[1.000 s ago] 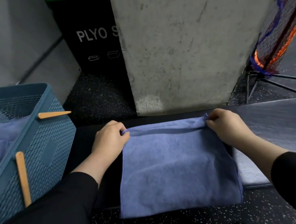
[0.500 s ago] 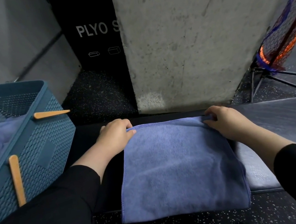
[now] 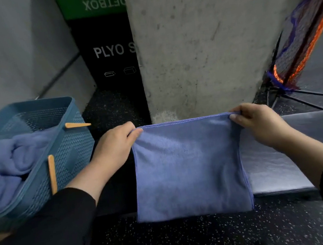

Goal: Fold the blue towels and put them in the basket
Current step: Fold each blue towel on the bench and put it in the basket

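Fingers: left hand and right hand each pinch 1 top corner of the blue towel.
Towel: hangs over the dark counter, lower edge past its front.
Handling: likely soft, light, limp; corners suit gripping.
Room: basket near left, already holding towels; concrete pillar close behind.

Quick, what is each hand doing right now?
Left hand: pinching the top left corner of the blue towel.
Right hand: pinching the towel's top right corner.
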A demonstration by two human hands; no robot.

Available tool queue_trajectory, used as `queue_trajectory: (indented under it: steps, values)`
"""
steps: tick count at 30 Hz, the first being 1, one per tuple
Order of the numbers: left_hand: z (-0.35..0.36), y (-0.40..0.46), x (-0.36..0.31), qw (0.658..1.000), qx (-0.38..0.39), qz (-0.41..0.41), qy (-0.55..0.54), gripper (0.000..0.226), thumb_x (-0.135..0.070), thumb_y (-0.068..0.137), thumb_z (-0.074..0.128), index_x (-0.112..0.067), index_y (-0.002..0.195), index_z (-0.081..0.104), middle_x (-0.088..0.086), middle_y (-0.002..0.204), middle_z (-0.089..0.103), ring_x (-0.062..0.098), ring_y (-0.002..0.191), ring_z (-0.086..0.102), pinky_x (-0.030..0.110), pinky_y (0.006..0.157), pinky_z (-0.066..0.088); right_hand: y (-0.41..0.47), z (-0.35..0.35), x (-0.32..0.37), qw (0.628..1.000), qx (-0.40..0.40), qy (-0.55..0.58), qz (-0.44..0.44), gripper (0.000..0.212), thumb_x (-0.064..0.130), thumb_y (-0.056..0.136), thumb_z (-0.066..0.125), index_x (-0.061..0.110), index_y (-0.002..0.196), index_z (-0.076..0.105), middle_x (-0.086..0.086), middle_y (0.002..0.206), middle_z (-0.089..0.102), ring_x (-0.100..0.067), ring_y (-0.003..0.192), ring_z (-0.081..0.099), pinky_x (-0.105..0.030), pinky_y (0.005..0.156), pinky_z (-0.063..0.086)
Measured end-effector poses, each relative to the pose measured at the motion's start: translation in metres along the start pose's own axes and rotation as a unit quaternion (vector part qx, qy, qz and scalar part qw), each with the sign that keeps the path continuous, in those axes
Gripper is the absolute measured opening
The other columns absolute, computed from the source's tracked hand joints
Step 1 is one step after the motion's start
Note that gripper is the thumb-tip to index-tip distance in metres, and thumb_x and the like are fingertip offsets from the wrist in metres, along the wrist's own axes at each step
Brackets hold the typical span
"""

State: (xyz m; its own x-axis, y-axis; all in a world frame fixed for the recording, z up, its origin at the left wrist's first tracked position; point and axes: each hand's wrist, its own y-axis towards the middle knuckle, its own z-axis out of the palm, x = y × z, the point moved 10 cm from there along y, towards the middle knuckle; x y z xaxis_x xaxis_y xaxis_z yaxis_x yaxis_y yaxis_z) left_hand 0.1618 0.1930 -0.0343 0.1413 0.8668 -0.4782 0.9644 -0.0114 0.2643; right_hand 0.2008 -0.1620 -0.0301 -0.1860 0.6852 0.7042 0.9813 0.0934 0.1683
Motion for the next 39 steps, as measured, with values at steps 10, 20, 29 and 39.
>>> queue_trajectory:
  steps: [10, 20, 29, 39]
  values:
    - [-0.134, -0.061, -0.073, 0.97, -0.212, 0.079, -0.084, 0.046, -0.039, 0.099, 0.056, -0.003, 0.071, 0.052, 0.0, 0.058, 0.04, 0.011, 0.058, 0.038, 0.03, 0.057, 0.032, -0.077, -0.119, 0.12, 0.986, -0.12, 0.083, -0.081, 0.009, 0.018, 0.098, 0.061, 0.023, 0.091, 0.065, 0.012, 0.074, 0.065, 0.006, 0.054, 0.055, -0.008, 0.052, 0.045]
    - [-0.144, -0.069, -0.084, 0.91, -0.094, -0.018, -0.404, 0.017, -0.013, 0.101, 0.058, -0.021, 0.088, 0.065, -0.007, 0.073, 0.068, 0.008, 0.065, 0.059, 0.024, 0.059, 0.053, -0.104, -0.143, 0.128, 0.966, -0.138, 0.215, -0.031, 0.011, 0.022, 0.1, 0.059, 0.021, 0.097, 0.069, 0.011, 0.073, 0.067, -0.005, 0.06, 0.061, -0.026, 0.049, 0.053]
    - [-0.104, -0.042, -0.068, 0.893, -0.02, -0.091, -0.441, 0.019, -0.018, 0.1, 0.058, -0.015, 0.083, 0.065, -0.003, 0.066, 0.06, 0.008, 0.055, 0.052, 0.021, 0.047, 0.042, -0.064, -0.117, 0.094, 0.973, -0.102, 0.208, -0.001, 0.012, 0.026, 0.098, 0.061, 0.021, 0.096, 0.071, 0.013, 0.069, 0.063, -0.002, 0.055, 0.052, -0.023, 0.052, 0.049]
    - [0.045, 0.027, -0.024, 0.999, 0.033, -0.024, 0.021, 0.048, -0.035, 0.098, 0.054, -0.015, 0.142, 0.053, 0.014, 0.134, 0.06, 0.034, 0.121, 0.057, 0.045, 0.101, 0.047, 0.028, 0.016, 0.022, 0.993, 0.023, -0.096, 0.056, 0.051, 0.033, 0.093, 0.066, 0.012, 0.138, 0.053, -0.012, 0.134, 0.06, -0.03, 0.119, 0.059, -0.034, 0.099, 0.043]
